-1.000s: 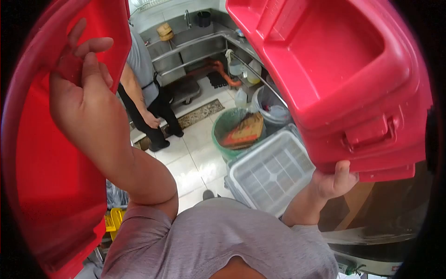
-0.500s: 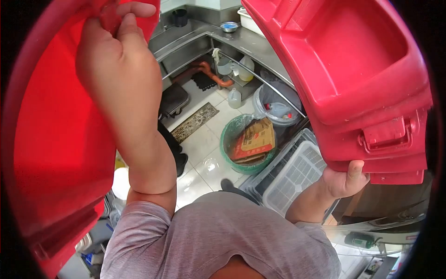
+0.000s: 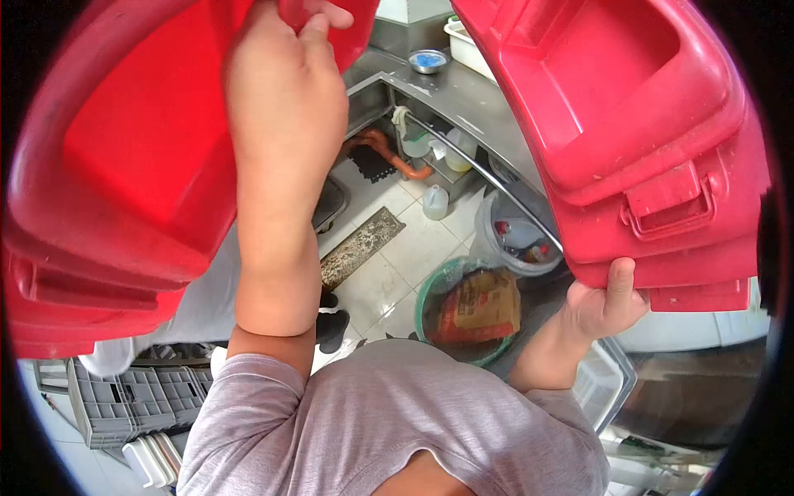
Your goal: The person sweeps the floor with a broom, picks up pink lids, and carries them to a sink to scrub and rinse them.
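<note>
My left hand [image 3: 289, 91] is raised high at the upper left, its fingers closed on the edge of a red plastic bin [image 3: 149, 124]. Several stepped red layers show below that bin, as in a nested stack. On the right, my right hand [image 3: 608, 302] holds up a second stack of red plastic bins [image 3: 686, 165] from its lower edge. Its thumb points up along the outside, and its other fingers are hidden beneath. A wire-like handle loop sits on the side of this stack. The tops of both stacks run out of view.
Ahead stands a steel counter [image 3: 471, 107] with a small metal bowl [image 3: 428, 61] and a white tub [image 3: 470, 50]. On the floor are a green-rimmed bin [image 3: 426, 310] holding cardboard, a grey bucket [image 3: 488, 223] and a jug [image 3: 435, 202]. A grey crate [image 3: 136, 405] lies lower left.
My left hand and its red bin have shifted right and up in view. The right stack has moved slightly left and up. The floor and counter have slid rightward, and the grey crate has appeared.
</note>
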A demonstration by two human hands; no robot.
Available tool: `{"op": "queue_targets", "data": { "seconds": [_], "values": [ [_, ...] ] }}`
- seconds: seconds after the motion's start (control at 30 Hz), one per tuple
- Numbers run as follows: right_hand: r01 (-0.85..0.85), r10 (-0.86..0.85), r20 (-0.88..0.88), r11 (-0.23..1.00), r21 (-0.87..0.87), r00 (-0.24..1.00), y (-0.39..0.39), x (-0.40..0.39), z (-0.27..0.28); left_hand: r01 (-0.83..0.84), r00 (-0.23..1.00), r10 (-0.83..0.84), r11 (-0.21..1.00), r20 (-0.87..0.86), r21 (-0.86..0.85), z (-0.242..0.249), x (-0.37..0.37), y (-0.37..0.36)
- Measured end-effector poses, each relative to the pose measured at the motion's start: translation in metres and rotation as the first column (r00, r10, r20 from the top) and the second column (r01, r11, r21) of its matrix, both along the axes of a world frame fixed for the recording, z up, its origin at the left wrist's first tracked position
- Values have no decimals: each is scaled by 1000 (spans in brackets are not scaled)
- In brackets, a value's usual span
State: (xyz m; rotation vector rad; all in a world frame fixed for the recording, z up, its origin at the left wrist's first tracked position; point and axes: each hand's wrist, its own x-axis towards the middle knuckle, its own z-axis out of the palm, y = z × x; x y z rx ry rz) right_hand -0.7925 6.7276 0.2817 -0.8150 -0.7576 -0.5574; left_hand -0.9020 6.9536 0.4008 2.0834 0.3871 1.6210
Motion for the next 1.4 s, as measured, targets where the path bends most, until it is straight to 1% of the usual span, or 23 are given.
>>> {"op": "queue_targets", "data": {
  "seconds": [0.27,0.33,0.43,0.47,0.5,0.53,0.6,0.63,0.7,0.73,0.8,0.83,0.9,0.93,0.97,1.03,1.07,1.1,1.2,1.23,1.33,1.37,1.4],
  "values": [
    [-116,116,7,993,-17,993,144,55,-4,85,996,-84,990,16,-116,-16,50,149],
    [-65,66,-35,998,10,997,185,69,-1,-52,995,55,998,-84,39,-20,61,206],
    [-16,15,-78,1000,-13,997,246,83,10,-14,995,14,1000,-98,10,-21,86,284],
    [-14,13,-75,1000,-15,997,262,87,11,-10,985,-1,998,-172,-62,-21,90,305],
    [-27,22,-117,999,-42,993,278,91,11,-8,985,-4,998,-171,-68,-27,99,330],
    [-40,29,-161,997,-69,987,293,95,11,56,986,-82,983,-146,-175,-38,111,356],
    [-21,4,-158,994,-105,987,321,107,6,177,970,-226,912,-93,-371,-61,132,401],
    [-7,-15,-158,991,-137,987,334,114,4,198,960,-261,883,-95,-426,-79,143,427],
    [-21,-13,-187,984,-176,982,357,128,4,129,953,-253,832,-163,-539,-115,165,477],
    [-36,-10,-218,978,-206,976,372,138,3,128,955,-252,828,-159,-546,-133,176,501],
    [-47,-8,-225,970,-238,974,407,163,-3,123,949,-297,663,-108,-738,-166,200,545],
    [-60,-6,-240,962,-265,971,426,177,-8,114,953,-283,661,-106,-742,-183,208,563],
    [-101,37,-261,966,-239,965,473,211,-19,76,955,-274,595,-113,-800,-205,218,595],
    [-164,74,-306,945,-283,949,493,225,-21,54,955,-267,578,-126,-814,-212,218,603],
    [-230,106,-357,916,-328,928,515,239,-27,27,962,-238,576,-136,-817,-214,216,612],
    [-301,144,-432,898,-321,890,568,274,-42,8,970,-214,491,-112,-871,-216,210,628],
    [-389,163,-542,858,-334,825,594,288,-50,39,977,-204,478,-68,-877,-218,203,637],
    [-473,173,-638,816,-334,750,621,300,-60,11,982,-171,469,-79,-883,-220,196,647],
    [-604,247,-729,748,-275,638,691,358,-113,-19,994,-93,434,-65,-901,-230,197,662],
    [-622,262,-732,734,-271,628,712,375,-130,-60,994,-57,419,-93,-906,-231,195,667],
    [-776,277,-837,580,-246,472,759,418,-184,-149,987,16,420,-157,-895,-240,189,678],
    [-777,273,-842,582,-241,466,770,426,-203,-156,986,13,418,-166,-895,-244,183,676],
    [-852,313,-885,501,-155,345,785,436,-216,-175,983,22,397,-181,-901,-242,177,677]
  ]
}}
